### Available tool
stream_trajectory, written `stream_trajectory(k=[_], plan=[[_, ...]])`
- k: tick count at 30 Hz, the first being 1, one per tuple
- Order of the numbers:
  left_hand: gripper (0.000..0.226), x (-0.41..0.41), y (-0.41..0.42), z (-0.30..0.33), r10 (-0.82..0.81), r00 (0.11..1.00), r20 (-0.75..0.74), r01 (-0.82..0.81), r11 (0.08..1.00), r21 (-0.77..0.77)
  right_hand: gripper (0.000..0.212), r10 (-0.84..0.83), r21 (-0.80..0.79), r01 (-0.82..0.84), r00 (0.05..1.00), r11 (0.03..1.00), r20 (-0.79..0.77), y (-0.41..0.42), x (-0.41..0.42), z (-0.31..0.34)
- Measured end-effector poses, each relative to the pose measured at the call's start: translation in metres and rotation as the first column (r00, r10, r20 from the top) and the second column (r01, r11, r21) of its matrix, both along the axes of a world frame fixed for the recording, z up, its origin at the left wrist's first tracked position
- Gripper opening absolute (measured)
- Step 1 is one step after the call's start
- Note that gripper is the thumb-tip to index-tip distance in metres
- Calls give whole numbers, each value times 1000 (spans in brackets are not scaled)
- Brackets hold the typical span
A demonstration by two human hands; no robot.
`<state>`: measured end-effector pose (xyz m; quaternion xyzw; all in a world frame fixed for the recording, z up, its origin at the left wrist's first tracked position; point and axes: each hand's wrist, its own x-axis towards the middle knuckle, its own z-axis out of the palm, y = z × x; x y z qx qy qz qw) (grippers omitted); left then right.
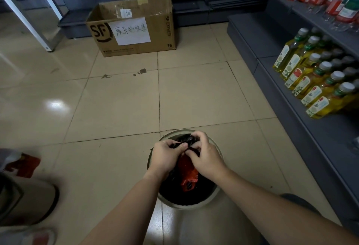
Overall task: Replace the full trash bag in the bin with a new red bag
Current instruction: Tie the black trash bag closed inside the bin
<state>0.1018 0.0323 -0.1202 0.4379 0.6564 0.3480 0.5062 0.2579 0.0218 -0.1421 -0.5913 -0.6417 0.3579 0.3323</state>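
A round grey bin stands on the tiled floor just in front of me. Inside it sits a black trash bag with a piece of red plastic lying on top. My left hand and my right hand are both over the bin, close together. Each pinches bunched black bag material at the bag's gathered top. A red bag lies on the floor at the far left, partly cut off by the frame edge.
A brown cardboard box with a paper note stands further ahead on the floor. Grey shelves with oil bottles line the right side. A person's shoe is at the lower left. Metal rack legs stand at the upper left.
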Motion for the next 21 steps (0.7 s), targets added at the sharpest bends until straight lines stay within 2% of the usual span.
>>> stream_trajectory(k=[3, 5, 7, 9, 11, 13, 16, 18, 21], plan=[[32, -1, 0, 1, -8, 999, -32, 6, 998, -70, 59, 95, 25, -96, 995, 995, 41, -5, 2, 0], [36, -1, 0, 1, -47, 999, -21, 45, 992, -114, 50, 127, 70, -135, 986, 988, 112, -3, 2, 1], [39, -2, 1, 1, -96, 995, -38, 90, 986, -137, 39, 125, 122, -139, 986, 983, 113, 0, 2, -1], [38, -5, 3, 4, -159, 979, -125, 142, 981, -133, 32, 134, 131, -150, 983, 980, 123, 2, 1, -2], [32, -8, 6, 8, -234, 931, -279, 211, 971, -109, 28, 144, 132, -163, 980, 978, 140, 4, 1, -4], [25, -7, 8, 14, -289, 861, -417, 285, 956, -74, 27, 130, 98, -147, 979, 984, 157, 6, 2, -4], [28, -2, 8, 19, -316, 787, -529, 367, 930, -10, 24, 136, 28, -146, 963, 989, 232, 11, 1, -4], [30, -1, 8, 19, -330, 754, -567, 405, 914, 6, 21, 164, 9, -174, 943, 985, 291, 14, 0, -4], [19, -8, 11, 15, -382, 753, -536, 437, 899, -28, 21, 159, -57, -148, 908, 987, 388, 18, 1, -3]])
